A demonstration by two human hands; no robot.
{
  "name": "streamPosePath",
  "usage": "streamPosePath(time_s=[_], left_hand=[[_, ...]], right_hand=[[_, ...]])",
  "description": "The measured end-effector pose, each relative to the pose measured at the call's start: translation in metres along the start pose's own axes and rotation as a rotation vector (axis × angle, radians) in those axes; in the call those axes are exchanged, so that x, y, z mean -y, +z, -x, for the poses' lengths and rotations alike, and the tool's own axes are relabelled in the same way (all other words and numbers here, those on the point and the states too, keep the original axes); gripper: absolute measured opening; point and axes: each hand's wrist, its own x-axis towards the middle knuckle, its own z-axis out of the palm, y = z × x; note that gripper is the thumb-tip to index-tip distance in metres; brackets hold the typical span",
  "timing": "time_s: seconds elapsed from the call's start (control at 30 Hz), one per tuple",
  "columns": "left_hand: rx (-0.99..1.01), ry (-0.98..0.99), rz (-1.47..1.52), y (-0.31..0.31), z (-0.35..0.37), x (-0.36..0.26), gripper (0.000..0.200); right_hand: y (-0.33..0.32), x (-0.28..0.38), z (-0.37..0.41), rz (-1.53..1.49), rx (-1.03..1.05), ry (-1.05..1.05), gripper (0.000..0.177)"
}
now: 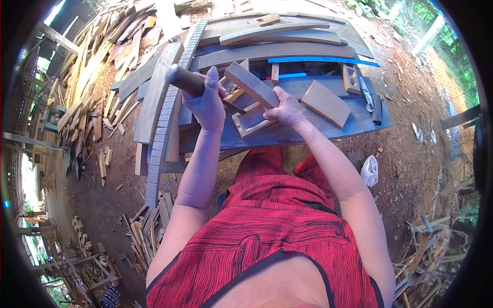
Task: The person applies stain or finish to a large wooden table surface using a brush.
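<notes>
My left hand [206,105] is wrapped round the thick, dark handle of a chisel [186,82]. Its narrow blade points down to the right, its tip close to a small open wooden box frame [251,122] near the bench's front edge. In my right hand [286,110] is a long rectangular wooden block [251,85], gripped by its lower right end and tilted up to the left. The fingers of that hand overlap the right side of the frame. Another small wooden frame [235,95] lies partly hidden behind the chisel and block.
The workbench [308,132] carries a flat board [325,103], a blue ruler [323,62], a small block with holes [351,78] and several long planks [277,51]. A slatted strip [167,120] crosses its left side. Scrap wood [84,102] is piled on the left.
</notes>
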Motion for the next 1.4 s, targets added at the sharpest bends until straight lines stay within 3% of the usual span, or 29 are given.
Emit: streamPosePath(time_s=[0.47,0.57,0.67,0.83,0.87,0.93,1.0,1.07,1.1,1.13,1.2,1.23,1.27,1.33,1.37,1.4], left_hand=[[0.1,0.01,-0.086,0.005,0.019,0.014,0.019],[0.101,-0.021,-0.185,0.004,0.014,0.016,0.02],[0.068,-0.08,-0.163,0.008,0.013,0.019,0.022],[0.023,-0.045,-0.189,0.007,0.011,0.03,0.019],[0.037,-0.011,-0.216,0.006,0.008,0.034,0.019],[0.033,-0.026,-0.2,0.008,0.006,0.031,0.019],[0.026,-0.041,-0.19,0.007,0.004,0.031,0.019],[0.003,0.001,-0.161,0.006,0.002,0.038,0.02],[0.006,0.003,-0.157,0.005,0.003,0.038,0.02],[0.025,-0.049,-0.146,0.002,0.003,0.036,0.021],[0.036,-0.107,-0.134,0.001,0.004,0.035,0.023],[0.03,-0.074,-0.138,0.002,0.004,0.034,0.022],[0.025,-0.038,-0.141,0.002,0.004,0.034,0.021],[0.034,-0.028,-0.149,0.002,0.003,0.034,0.021],[0.044,-0.017,-0.161,0.002,0.001,0.034,0.022],[0.042,-0.014,-0.157,0.001,0.001,0.036,0.022]], right_hand=[[-0.003,0.002,-0.003,0.032,0.031,0.019,0.046],[-0.001,-0.009,-0.011,-0.009,0.057,0.016,0.05],[-0.016,0.009,-0.018,-0.244,-0.016,0.013,0.056],[-0.1,0.157,-0.016,-0.155,-0.219,-0.339,0.05],[-0.109,0.182,-0.013,-0.138,-0.318,-0.607,0.048],[-0.121,0.255,0.022,-0.63,-0.233,-0.367,0.037],[-0.106,0.223,-0.002,-0.118,-0.182,-0.625,0.047],[-0.093,0.207,-0.013,0.27,0.077,-0.537,0.044],[-0.094,0.212,-0.017,0.4,0.361,-0.196,0.043],[-0.099,0.222,-0.018,0.398,0.354,-0.195,0.043],[-0.109,0.241,-0.026,0.591,0.175,-0.375,0.044],[-0.11,0.218,-0.05,0.591,0.024,-1.3,0.046],[-0.128,0.283,0.022,0.166,0.087,-0.566,0.043],[-0.117,0.27,-0.022,-0.151,0.036,-0.646,0.061],[-0.103,0.243,-0.029,0.302,-0.135,-0.599,0.049],[-0.091,0.243,-0.028,0.387,-0.277,-1.159,0.049]])
